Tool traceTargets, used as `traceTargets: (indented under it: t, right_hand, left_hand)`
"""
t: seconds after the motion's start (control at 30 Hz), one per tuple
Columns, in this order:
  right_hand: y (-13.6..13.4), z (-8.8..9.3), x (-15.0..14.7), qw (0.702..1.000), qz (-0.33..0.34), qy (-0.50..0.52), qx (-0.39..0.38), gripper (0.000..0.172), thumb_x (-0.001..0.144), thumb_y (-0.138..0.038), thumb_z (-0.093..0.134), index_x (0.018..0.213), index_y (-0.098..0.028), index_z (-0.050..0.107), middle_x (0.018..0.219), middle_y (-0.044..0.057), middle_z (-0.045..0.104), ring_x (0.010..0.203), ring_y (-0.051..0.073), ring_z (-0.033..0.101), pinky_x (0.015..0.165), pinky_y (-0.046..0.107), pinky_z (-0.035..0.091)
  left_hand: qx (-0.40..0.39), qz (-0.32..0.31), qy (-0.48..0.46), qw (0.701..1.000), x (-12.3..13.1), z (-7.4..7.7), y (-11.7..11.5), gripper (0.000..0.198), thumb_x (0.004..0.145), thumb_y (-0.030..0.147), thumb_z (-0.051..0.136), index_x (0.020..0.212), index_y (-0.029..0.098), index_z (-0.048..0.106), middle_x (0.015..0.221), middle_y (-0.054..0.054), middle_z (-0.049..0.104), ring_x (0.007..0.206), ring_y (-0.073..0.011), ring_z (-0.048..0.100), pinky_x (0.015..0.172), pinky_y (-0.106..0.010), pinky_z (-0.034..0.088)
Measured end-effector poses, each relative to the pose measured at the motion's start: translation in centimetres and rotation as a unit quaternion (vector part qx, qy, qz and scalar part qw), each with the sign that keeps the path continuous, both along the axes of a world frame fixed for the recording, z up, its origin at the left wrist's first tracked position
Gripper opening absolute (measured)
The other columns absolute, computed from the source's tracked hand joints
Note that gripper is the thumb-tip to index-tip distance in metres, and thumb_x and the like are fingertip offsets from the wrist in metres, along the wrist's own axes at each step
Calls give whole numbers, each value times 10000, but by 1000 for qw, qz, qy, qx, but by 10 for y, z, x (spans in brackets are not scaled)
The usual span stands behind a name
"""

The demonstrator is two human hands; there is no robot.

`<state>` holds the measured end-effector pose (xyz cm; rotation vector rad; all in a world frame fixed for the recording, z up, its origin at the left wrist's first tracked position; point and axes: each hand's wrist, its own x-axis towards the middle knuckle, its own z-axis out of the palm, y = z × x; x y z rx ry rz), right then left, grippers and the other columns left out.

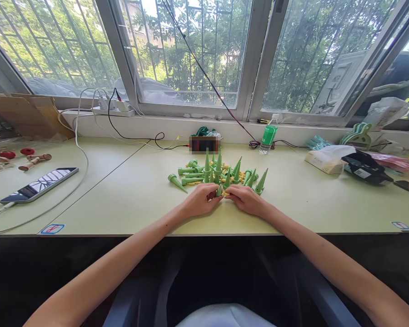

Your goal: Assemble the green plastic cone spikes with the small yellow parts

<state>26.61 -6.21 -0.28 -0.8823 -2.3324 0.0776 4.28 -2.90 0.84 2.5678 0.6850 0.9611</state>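
Left hand (201, 200): gripping a green plastic spike (219, 191), mid-frame
Spike direction: tip up, long axis pretty much vertical
Right hand (247, 199): pinching a little yellow piece (226, 194)

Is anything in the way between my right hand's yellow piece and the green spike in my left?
Nothing visible. The left hand holds the green spike; the yellow piece at the right hand's fingertips is right beside it. The other spikes stand beyond both hands.

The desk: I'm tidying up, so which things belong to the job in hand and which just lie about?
Job in hand:
- green spikes, one in the left hand
- yellow pieces, one at the right hand

Lying about:
- phone
- green-labelled bottle
- tissue pack
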Motion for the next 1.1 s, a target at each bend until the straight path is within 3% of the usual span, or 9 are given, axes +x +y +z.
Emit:
traceTargets:
  t: [0.63,0.73,0.9,1.1]
  right_hand:
    - [2,-5,0,998,-18,-67,7,245,1020,-199,417,803,-187,529,732,32,583,629,151,524,612,253,341]
    - [1,-4,-2,997,-35,-66,2,261,1039,-246,411,823,-188,545,742,40,609,635,161,552,619,264,364]
    - [-1,-3,-4,999,-51,0,-11,132,1030,-286,480,1045,-193,573,926,68,680,798,190,630,721,286,450]
    - [0,-4,-3,999,-41,7,-1,155,1034,-275,450,945,-196,549,863,58,644,757,191,602,687,289,443]
  left_hand:
    - [13,-23,23,999,-1,1,-1,148,880,241,565,772,164,629,646,6,530,562,-115,448,563,-250,341]
    - [13,-9,28,999,-1,1,-1,143,881,238,572,765,164,613,648,12,517,569,-115,441,564,-256,334]
    - [12,23,12,1000,0,0,0,220,894,263,581,700,168,538,622,30,474,570,-110,411,569,-261,322]
    - [2,20,18,1000,1,0,0,175,889,268,589,744,171,574,626,33,478,569,-113,411,570,-268,318]
